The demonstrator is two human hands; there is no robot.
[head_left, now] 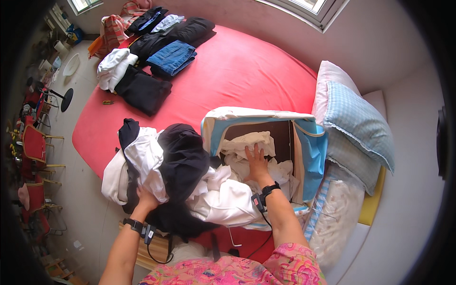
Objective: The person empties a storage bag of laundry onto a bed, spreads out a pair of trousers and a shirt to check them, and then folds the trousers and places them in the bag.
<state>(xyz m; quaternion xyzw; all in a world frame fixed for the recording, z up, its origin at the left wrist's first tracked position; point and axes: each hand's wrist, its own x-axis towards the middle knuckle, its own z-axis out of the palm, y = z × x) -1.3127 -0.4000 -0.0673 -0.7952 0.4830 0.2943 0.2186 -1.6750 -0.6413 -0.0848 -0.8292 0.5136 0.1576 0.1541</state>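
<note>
A blue-and-white fabric storage box (311, 164) lies opened on the bed with its dark inside showing. My right hand (258, 165) reaches into it, fingers spread on crumpled off-white cloth (249, 141). At the bed's near left edge is a heap of clothes, with a white garment (144, 154), a black garment (183, 159) and a cream piece (115, 180). My left hand (148, 198) is closed on the white garment's lower edge, its fingers partly covered by the fabric. More white cloth (225, 199) spills from the box's front between my hands.
Folded black clothes (142, 89), jeans (172, 58) and a white garment (115, 66) lie across the far left of the red-sheeted bed (247, 71). Pillows (358, 123) and a plastic-wrapped bundle (337, 213) line the right side. Red chairs (35, 145) stand on the floor at left.
</note>
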